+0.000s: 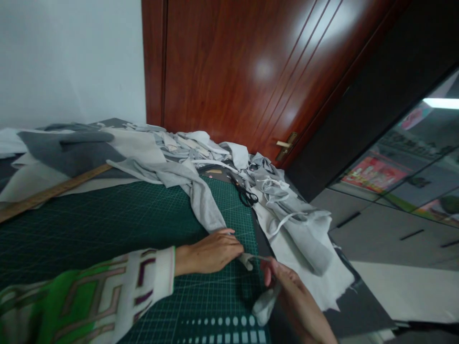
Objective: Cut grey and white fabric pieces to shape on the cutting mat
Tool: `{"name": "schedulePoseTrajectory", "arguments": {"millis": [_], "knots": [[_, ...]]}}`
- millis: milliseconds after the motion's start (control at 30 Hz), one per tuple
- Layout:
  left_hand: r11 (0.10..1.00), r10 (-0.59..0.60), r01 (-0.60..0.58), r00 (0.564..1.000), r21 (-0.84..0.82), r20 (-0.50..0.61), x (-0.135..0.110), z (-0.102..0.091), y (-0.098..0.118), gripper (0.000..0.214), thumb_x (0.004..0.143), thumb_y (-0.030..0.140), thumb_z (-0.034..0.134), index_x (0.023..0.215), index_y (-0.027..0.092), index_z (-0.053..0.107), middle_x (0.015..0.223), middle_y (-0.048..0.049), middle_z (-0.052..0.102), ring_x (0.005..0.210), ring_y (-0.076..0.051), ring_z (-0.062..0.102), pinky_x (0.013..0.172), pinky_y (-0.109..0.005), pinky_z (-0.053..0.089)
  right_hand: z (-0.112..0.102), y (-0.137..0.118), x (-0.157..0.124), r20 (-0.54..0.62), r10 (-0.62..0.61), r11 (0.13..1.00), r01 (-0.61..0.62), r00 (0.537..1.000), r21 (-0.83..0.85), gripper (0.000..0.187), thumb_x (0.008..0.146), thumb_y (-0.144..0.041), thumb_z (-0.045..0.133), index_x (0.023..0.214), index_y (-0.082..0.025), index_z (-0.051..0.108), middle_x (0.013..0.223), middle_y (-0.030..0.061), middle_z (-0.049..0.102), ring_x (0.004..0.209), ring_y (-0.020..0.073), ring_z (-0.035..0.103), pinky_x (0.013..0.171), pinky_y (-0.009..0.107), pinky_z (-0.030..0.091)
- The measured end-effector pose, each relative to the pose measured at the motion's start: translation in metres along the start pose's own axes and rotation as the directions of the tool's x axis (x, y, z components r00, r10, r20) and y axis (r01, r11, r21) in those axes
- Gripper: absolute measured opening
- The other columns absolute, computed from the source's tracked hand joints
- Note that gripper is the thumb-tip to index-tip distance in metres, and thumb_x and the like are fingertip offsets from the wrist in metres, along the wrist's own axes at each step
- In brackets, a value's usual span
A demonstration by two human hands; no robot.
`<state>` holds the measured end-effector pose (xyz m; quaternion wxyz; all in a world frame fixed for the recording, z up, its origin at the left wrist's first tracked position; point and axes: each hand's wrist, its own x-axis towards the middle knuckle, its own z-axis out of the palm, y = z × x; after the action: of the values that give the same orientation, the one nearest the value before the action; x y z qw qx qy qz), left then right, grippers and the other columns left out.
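Left hand (215, 251) gripping long light-grey cloth (205, 204) at six o'clock, you apparently tension the thin grey fabric strand (260, 258) your right hand (291, 282) pinches; pulling would require firm holds.

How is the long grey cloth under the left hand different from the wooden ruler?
The grey cloth is pale, wrinkled and bent; the ruler is brown and straight. The left hand is on the grey cloth; no hand touches the ruler. Both are long and narrow.

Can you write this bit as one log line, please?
left hand: holding grey cloth | right hand: pinching thin strip | green mat: beneath left hand | scissors: beyond both hands
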<state>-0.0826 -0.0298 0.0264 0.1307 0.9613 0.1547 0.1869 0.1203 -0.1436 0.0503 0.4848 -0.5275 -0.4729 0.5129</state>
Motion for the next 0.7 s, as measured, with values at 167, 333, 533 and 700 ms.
{"name": "schedulePoseTrajectory", "arguments": {"millis": [167, 333, 533, 700], "knots": [[1.0, -0.021, 0.021, 1.0, -0.004, -0.004, 0.007, 0.007, -0.004, 0.022, 0.1, 0.014, 0.043, 0.084, 0.021, 0.056, 0.077, -0.0022, 0.068, 0.071, -0.02, 0.065, 0.065, -0.029, 0.045, 0.014, 0.004, 0.032, -0.098, -0.08, 0.886, 0.116, 0.992, 0.449, 0.036, 0.077, -0.058, 0.076, 0.068, -0.025, 0.066, 0.076, -0.0017, 0.06, 0.079, 0.0155, 0.055, 0.094, 0.034, 0.046], [0.998, -0.053, 0.055, 0.998, -0.038, 0.04, 0.001, 0.01, 0.001, 0.026, 0.101, 0.017, 0.039, 0.079, 0.023, 0.052, 0.066, 0.0017, 0.061, 0.061, -0.018, 0.06, 0.058, -0.028, 0.038, 0.025, -0.006, 0.055, -0.106, 0.003, 0.804, 0.061, 0.994, 0.592, 0.05, 0.071, -0.048, 0.083, 0.054, -0.02, 0.045, 0.054, -0.0103, 0.025, 0.049, 0.0079, 0.018, 0.045, 0.019, 0.031], [0.991, -0.06, 0.068, 0.996, -0.117, 0.068, 0.002, 0.009, 0.004, 0.024, 0.1, 0.017, 0.04, 0.08, 0.023, 0.052, 0.068, 0.0016, 0.063, 0.065, -0.018, 0.062, 0.059, -0.027, 0.038, 0.018, -0.026, 0.061, -0.181, 0.086, 0.812, 0.037, 0.98, 0.583, 0.056, 0.063, -0.042, 0.088, 0.052, -0.021, 0.037, 0.054, -0.0132, 0.014, 0.048, 0.0063, 0.009, 0.039, 0.018, 0.025], [0.986, -0.085, 0.088, 0.996, -0.139, 0.027, 0.007, 0.0, 0.004, 0.022, 0.1, 0.016, 0.038, 0.083, 0.023, 0.051, 0.071, 0.0008, 0.063, 0.068, -0.019, 0.064, 0.063, -0.028, 0.039, 0.025, -0.041, 0.073, -0.284, 0.083, 0.824, 0.094, 0.955, 0.558, 0.057, 0.061, -0.038, 0.088, 0.052, -0.023, 0.033, 0.051, -0.0141, 0.015, 0.045, 0.0054, 0.01, 0.036, 0.017, 0.025]]}}
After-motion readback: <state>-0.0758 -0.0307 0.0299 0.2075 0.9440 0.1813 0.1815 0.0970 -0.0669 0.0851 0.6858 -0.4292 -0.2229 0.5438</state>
